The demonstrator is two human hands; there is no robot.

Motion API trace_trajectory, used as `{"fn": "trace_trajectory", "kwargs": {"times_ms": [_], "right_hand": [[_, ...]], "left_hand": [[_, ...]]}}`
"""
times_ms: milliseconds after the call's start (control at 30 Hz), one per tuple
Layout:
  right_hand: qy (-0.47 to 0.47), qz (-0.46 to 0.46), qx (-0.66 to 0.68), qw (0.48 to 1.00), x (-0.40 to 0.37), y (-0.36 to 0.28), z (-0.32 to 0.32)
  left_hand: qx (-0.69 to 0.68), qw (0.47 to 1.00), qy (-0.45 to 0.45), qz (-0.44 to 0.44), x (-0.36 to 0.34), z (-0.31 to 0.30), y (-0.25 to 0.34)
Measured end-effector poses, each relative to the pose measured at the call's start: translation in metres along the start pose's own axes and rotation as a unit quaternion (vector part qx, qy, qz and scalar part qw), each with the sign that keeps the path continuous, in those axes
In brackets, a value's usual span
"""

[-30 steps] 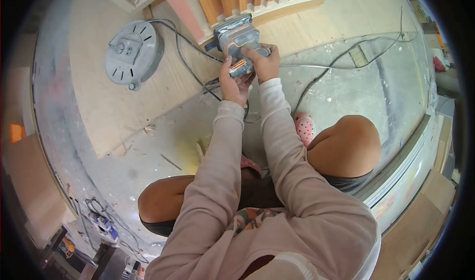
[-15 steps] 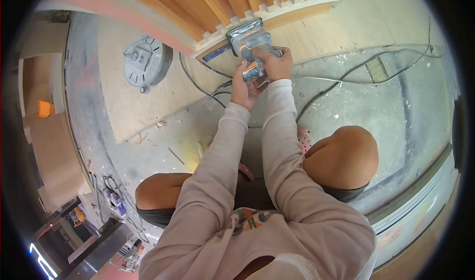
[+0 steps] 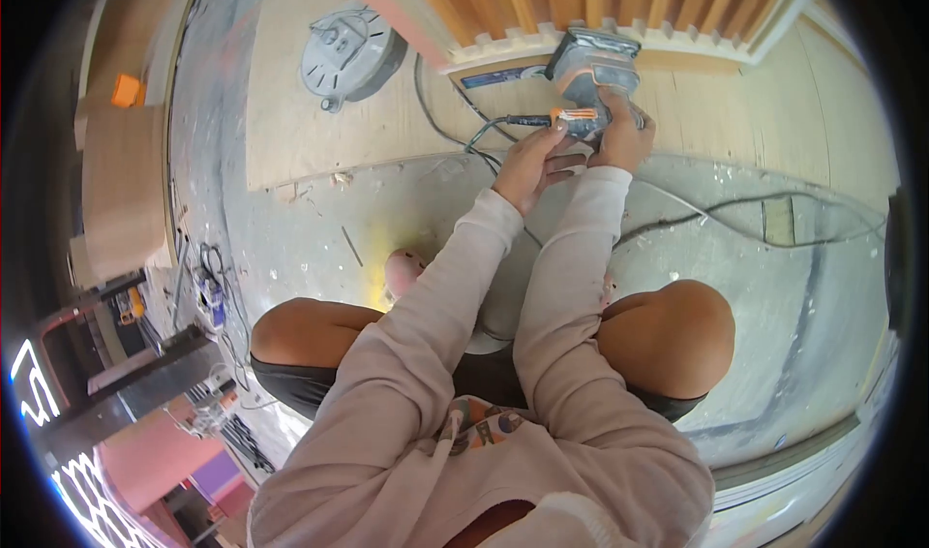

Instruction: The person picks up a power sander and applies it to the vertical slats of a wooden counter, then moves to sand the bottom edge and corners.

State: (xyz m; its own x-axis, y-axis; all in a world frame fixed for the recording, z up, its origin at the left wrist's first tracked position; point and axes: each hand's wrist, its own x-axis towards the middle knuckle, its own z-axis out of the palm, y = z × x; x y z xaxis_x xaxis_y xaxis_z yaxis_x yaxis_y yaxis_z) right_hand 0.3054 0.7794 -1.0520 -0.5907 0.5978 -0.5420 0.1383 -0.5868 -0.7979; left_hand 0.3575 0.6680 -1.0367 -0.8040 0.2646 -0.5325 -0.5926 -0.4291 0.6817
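A grey-blue electric sander (image 3: 579, 85), dusty and with orange markings, rests its flat pad against the near white edge of a slatted wooden panel (image 3: 542, 4). My right hand (image 3: 624, 141) is wrapped round the sander's body from the right. At its lower left, my left hand (image 3: 530, 168) has the thumb by the orange part and the fingers curled underneath, partly hidden. A black power cord (image 3: 527, 120) leaves the tool toward the left, just above my left hand.
A grey round cord reel (image 3: 350, 56) stands on a plywood sheet (image 3: 281, 146) to the left. Cables (image 3: 697, 214) loop over the dusty floor on the right. Wooden boxes (image 3: 124, 175) and an orange object (image 3: 128, 90) are at far left.
The view has shifted, so the panel and reel appear farther right. Along the panel edge, the sander has moved right with both hands. My left hand sits lower on it, its cord more exposed.
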Motion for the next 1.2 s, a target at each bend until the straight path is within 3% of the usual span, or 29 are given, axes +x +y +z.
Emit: {"fn": "trace_trajectory", "kwargs": {"times_ms": [200,267,367,533,600,667,700,767,867,933,967,1000,1067,1200], "right_hand": [[-0.004,-0.036,-0.001,0.999,-0.013,0.035,0.010],[-0.006,-0.019,0.004,1.000,-0.020,0.048,0.013],[-0.034,-0.001,-0.018,0.999,-0.021,0.046,0.012],[-0.067,-0.005,-0.072,0.995,-0.017,0.038,0.008],[-0.059,-0.063,-0.125,0.988,-0.021,0.038,0.012],[-0.048,-0.104,-0.205,0.972,-0.038,0.033,0.013],[-0.034,-0.143,-0.281,0.948,-0.049,0.030,0.016],[-0.042,-0.172,-0.294,0.939,-0.048,0.052,0.016],[-0.064,-0.194,-0.292,0.934,-0.058,0.066,0.020],[-0.054,-0.080,-0.067,0.993,-0.065,0.082,0.026],[-0.063,-0.043,-0.002,0.997,-0.077,0.082,0.030],[-0.062,-0.046,0.001,0.997,-0.082,0.087,0.031],[-0.041,-0.158,-0.101,0.981,-0.089,0.092,0.033],[-0.071,-0.145,-0.140,0.977,-0.085,0.080,0.031]], "left_hand": [[0.091,0.993,0.076,0.023,0.005,-0.019,-0.002],[0.177,0.969,0.120,0.125,0.003,-0.017,0.001],[0.200,0.947,0.155,0.199,0.004,-0.020,-0.002],[0.261,0.926,0.149,0.228,0.006,-0.016,0.002],[0.250,0.928,0.141,0.237,0.003,-0.014,0.007],[0.040,0.981,0.160,0.103,-0.002,-0.016,0.013],[0.040,0.981,0.159,0.104,-0.004,-0.020,0.016],[-0.060,0.983,0.166,0.051,-0.008,-0.032,0.019],[-0.140,0.976,0.156,0.055,-0.006,-0.059,0.012],[-0.145,0.974,0.166,0.052,-0.007,-0.068,0.011],[-0.174,0.972,0.151,0.040,0.000,-0.081,0.002],[-0.203,0.969,0.136,0.029,0.004,-0.090,-0.002],[-0.207,0.971,0.120,0.013,0.006,-0.099,-0.007],[-0.234,0.971,0.056,-0.009,0.008,-0.093,-0.008]]}}
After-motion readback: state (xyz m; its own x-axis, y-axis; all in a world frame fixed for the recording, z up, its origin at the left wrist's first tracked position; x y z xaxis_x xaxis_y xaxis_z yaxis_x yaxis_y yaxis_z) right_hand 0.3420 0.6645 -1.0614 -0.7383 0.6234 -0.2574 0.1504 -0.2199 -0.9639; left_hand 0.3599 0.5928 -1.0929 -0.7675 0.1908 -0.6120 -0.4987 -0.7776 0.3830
